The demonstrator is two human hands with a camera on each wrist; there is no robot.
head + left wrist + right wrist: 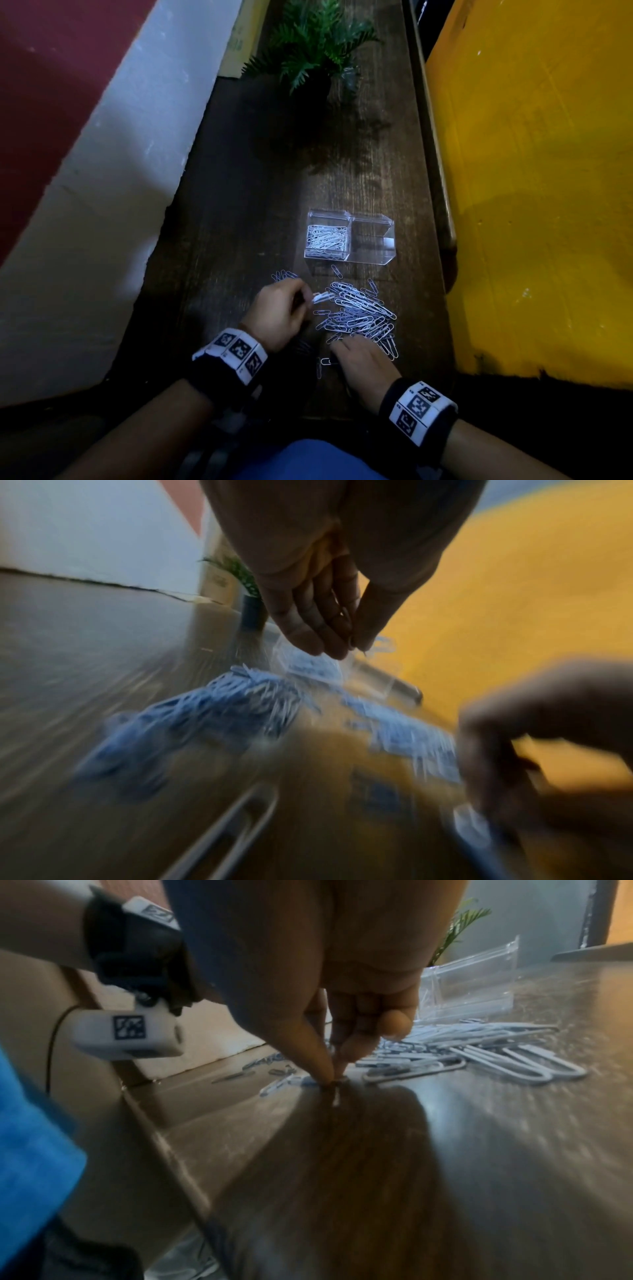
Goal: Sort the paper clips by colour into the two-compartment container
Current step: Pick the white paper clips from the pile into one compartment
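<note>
A clear two-compartment container (388, 255) stands on the dark wooden table (246, 212). Its left compartment holds white paper clips (325, 238); its right one looks empty. A loose pile of pale paper clips (363, 313) lies just in front of it. My left hand (310, 298) hovers at the pile's left edge and pinches a few white clips (320, 297); the left wrist view is blurred, with fingers (335, 642) and thumb pressed together. My right hand (337, 349) is at the pile's near edge, thumb and forefinger (334, 1080) pinching one clip against the table.
A few darker clips (284, 275) lie apart, left of the pile, and single clips (323, 361) near my right hand. A potted fern (315, 51) stands at the far end. A yellow wall (531, 205) borders the table on the right, a white wall (102, 192) on the left.
</note>
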